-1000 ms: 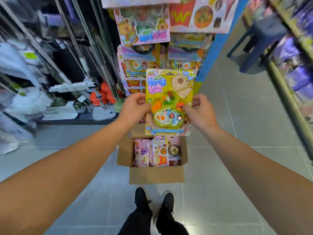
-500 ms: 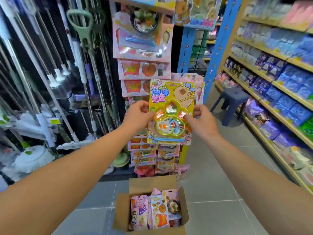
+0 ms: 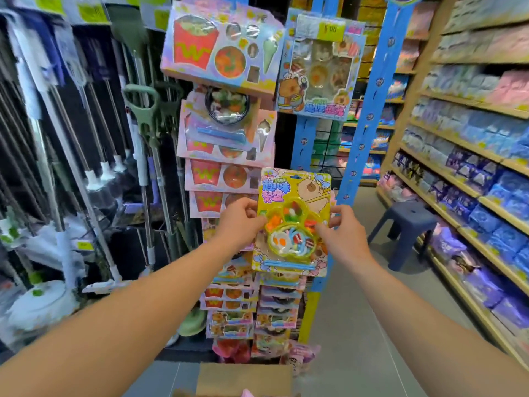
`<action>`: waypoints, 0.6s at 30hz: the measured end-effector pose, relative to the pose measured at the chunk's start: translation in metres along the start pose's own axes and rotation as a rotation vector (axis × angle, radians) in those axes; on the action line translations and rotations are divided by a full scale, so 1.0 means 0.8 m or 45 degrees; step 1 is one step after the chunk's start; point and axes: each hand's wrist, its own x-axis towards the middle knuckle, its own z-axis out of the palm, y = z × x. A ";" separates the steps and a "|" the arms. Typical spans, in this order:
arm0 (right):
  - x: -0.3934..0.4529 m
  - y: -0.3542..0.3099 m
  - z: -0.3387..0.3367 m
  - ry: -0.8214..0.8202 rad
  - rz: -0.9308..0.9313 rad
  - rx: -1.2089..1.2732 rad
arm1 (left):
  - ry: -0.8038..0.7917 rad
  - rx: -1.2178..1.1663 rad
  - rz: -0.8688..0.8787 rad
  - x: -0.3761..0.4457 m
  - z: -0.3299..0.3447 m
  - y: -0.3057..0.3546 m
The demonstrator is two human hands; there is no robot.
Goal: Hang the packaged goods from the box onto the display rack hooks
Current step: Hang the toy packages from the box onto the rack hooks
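Observation:
A yellow blister pack (image 3: pixel 294 193) with a paw-shaped tray of toy food is held upright in front of the display rack (image 3: pixel 229 179). My left hand (image 3: pixel 239 222) pinches its left edge and my right hand (image 3: pixel 340 233) pinches its right edge. The rack is hung with several pink and blue toy food packs from top to floor. Its hooks are hidden behind the packs. Only the far flap of the cardboard box (image 3: pixel 243 379) shows at the bottom edge.
Mops and brooms (image 3: pixel 86 156) hang along the left wall. A blue upright post (image 3: pixel 363 133) stands just right of the rack. Shelves of packaged goods (image 3: pixel 472 173) line the right side, with a dark blue plastic stool (image 3: pixel 406 224) on the floor before them.
The view has tilted up from the box on the floor to the rack. Both hands have kept hold of the yellow pack and carried it higher along the rack.

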 end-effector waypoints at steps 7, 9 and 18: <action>0.070 0.050 -0.043 -0.087 -0.045 -0.037 | 0.079 0.132 -0.032 0.040 0.075 0.024; 0.088 0.060 -0.049 -0.101 -0.063 -0.050 | 0.090 0.169 -0.012 0.046 0.089 0.030; 0.135 0.062 -0.047 -0.064 -0.273 -0.054 | 0.164 0.344 0.066 0.067 0.116 0.049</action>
